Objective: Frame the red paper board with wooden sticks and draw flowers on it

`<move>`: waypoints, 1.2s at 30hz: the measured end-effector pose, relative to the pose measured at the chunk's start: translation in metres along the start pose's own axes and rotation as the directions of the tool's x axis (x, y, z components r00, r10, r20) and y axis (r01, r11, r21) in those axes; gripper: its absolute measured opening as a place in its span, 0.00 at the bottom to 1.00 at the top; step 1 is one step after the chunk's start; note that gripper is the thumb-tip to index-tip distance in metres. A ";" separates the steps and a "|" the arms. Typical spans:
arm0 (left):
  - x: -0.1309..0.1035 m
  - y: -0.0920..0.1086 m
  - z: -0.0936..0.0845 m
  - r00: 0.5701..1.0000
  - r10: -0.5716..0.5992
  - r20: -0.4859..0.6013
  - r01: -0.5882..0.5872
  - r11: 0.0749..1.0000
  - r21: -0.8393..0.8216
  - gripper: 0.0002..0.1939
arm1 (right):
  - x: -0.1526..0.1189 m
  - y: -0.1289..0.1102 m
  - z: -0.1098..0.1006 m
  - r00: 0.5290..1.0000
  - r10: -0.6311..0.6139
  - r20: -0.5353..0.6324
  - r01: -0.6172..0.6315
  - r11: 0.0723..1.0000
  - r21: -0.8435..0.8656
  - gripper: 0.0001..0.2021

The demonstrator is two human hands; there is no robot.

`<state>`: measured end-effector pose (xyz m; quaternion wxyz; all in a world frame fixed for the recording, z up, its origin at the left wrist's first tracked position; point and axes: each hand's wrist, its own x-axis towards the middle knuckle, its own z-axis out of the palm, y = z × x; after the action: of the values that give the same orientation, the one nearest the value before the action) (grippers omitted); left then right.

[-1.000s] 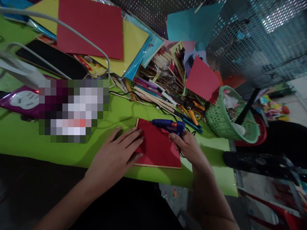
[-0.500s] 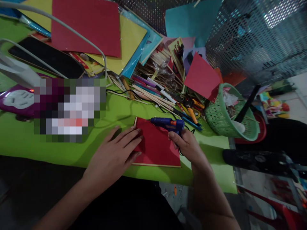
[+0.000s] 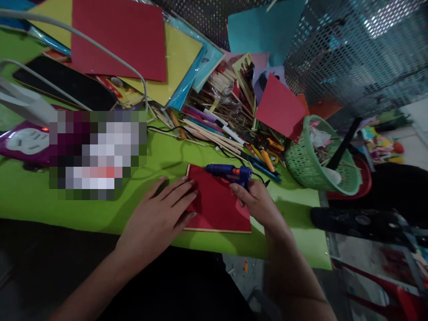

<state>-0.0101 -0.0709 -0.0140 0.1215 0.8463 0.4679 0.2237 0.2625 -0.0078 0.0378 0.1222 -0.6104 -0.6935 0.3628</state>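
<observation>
A red sheet [image 3: 219, 205] lies on the green table, with thin pale strips along its near edge and its left edge. My left hand [image 3: 163, 209] lies flat with fingers spread, its fingertips on the sheet's left side. My right hand [image 3: 256, 200] is wrapped round the handle of a blue glue gun [image 3: 222, 170]. The gun's nozzle points left, over the upper left part of the sheet near the strip.
Pens, sticks [image 3: 214, 136] and orange-handled scissors [image 3: 267, 159] lie behind the sheet. A green basket [image 3: 297, 162] stands at the right. Coloured papers [image 3: 118, 40], a black phone-like slab [image 3: 63, 82] and a purple device [image 3: 30, 140] are at the left.
My right hand has moved slightly left with the glue gun, bringing its nozzle further over the sheet's upper left corner. My left hand has stayed in place.
</observation>
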 end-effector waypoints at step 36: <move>-0.003 -0.003 0.004 0.999 0.006 -0.049 -0.007 1.000 -0.014 0.19 | -0.007 0.006 -0.006 1.000 0.008 -0.011 -0.008 1.000 -0.017 0.28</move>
<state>-0.0115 -0.0716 -0.0192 0.1155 0.8412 0.4664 0.2479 0.2722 -0.0120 0.0402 0.1192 -0.6162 -0.6934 0.3539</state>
